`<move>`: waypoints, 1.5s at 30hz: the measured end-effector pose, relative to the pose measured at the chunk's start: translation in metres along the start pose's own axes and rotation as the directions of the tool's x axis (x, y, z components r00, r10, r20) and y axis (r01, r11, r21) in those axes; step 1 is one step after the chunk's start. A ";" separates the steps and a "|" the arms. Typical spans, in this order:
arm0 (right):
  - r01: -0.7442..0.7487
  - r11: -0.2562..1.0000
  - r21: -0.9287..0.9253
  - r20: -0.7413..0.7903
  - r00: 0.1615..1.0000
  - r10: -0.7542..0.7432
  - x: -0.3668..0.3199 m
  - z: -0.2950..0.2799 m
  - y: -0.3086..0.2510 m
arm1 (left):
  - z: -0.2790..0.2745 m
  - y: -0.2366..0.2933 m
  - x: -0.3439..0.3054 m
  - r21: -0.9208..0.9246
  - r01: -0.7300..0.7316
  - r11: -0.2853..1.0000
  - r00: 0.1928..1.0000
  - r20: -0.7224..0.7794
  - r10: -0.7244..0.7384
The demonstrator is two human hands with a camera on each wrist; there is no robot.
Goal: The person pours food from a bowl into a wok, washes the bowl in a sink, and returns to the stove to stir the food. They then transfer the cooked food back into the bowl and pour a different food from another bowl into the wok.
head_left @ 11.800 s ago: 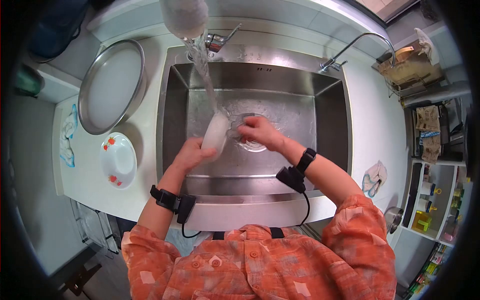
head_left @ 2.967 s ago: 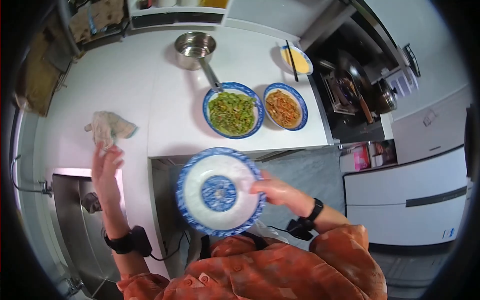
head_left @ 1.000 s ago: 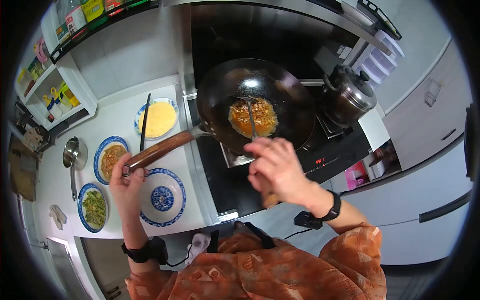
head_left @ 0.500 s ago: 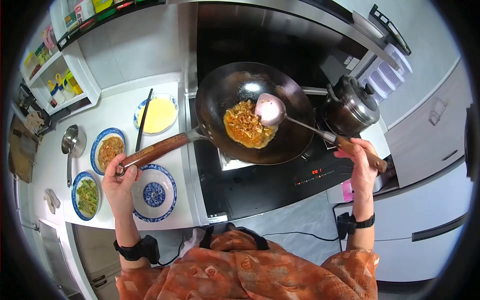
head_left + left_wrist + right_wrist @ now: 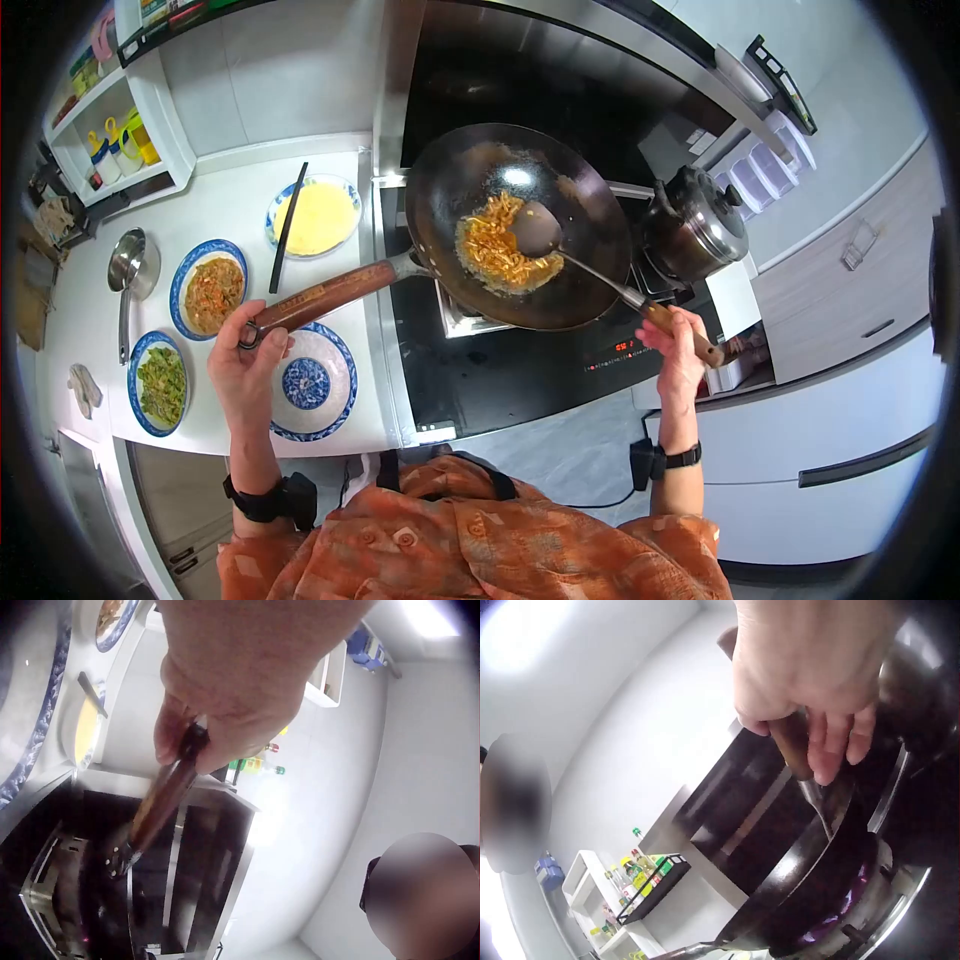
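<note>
A dark wok (image 5: 585,210) sits on the stove with a yellow-brown shredded mixture (image 5: 492,245) in its middle. The left hand (image 5: 245,365) grips the end of the wok's wooden handle (image 5: 335,292); the left wrist view shows fingers and thumb around that handle. In the right hand (image 5: 678,365) is the wooden handle of a wok spatula (image 5: 538,230), its rounded metal head down in the wok against the right side of the food. Seen from the right wrist, bluish-purple flames (image 5: 847,904) burn under the wok.
A lidded pot (image 5: 695,225) stands right of the wok. On the left counter are an empty blue-rimmed plate (image 5: 340,375), a dish of yellow liquid (image 5: 325,220) with chopsticks (image 5: 290,225) across it, a shredded dish (image 5: 213,290), chopped greens (image 5: 162,385) and a saucepan (image 5: 140,268).
The person has moved from sink to stove; the blue-rimmed plate now lies on the counter. Over the last half second the right hand moved left and the spatula head turned over beside the food.
</note>
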State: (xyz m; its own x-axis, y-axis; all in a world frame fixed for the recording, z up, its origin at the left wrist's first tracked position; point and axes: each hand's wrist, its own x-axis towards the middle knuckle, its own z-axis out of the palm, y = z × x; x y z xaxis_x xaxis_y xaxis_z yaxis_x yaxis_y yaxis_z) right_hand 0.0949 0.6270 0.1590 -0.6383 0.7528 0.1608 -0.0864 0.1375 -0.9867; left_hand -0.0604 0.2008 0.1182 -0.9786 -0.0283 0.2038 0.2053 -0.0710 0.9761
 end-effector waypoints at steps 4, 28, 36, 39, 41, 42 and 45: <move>0.092 0.992 -0.084 -0.021 0.995 -0.094 0.005 -0.001 -0.023 | -0.003 0.001 0.001 -0.016 0.024 1.000 0.999 0.030 -0.024; 0.212 0.977 -0.030 0.146 0.968 -0.205 -0.011 -0.002 -0.042 | 0.002 0.002 -0.001 0.054 0.025 0.998 1.000 -0.003 -0.025; 0.064 0.997 -0.031 -0.004 0.998 -0.064 -0.003 -0.008 -0.006 | -0.001 -0.001 -0.001 0.008 0.022 1.000 1.000 0.011 -0.022; -0.087 0.996 0.013 -0.027 0.996 0.087 -0.001 -0.005 0.002 | 0.001 -0.001 0.000 0.012 -0.007 1.000 1.000 0.010 0.007; -0.036 0.999 0.038 -0.011 0.999 0.036 0.007 0.006 -0.003 | 0.000 0.002 0.001 0.017 0.021 1.000 0.999 0.024 -0.022; 0.035 0.999 0.016 0.021 0.999 -0.035 0.014 0.003 -0.011 | -0.001 0.004 0.003 0.020 0.052 0.998 0.998 0.036 -0.052; 0.204 0.969 -0.141 0.065 0.978 -0.196 0.022 -0.010 -0.049 | -0.004 0.007 0.006 0.114 0.062 0.991 0.997 0.046 -0.068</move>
State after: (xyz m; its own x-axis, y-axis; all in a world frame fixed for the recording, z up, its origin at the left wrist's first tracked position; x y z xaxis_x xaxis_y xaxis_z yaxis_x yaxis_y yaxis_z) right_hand 0.0927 0.6430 0.2114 -0.6570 0.6680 0.3495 -0.1056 0.3775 -0.9200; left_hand -0.0649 0.1959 0.1260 -0.9898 0.0226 0.1404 0.1413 0.0419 0.9891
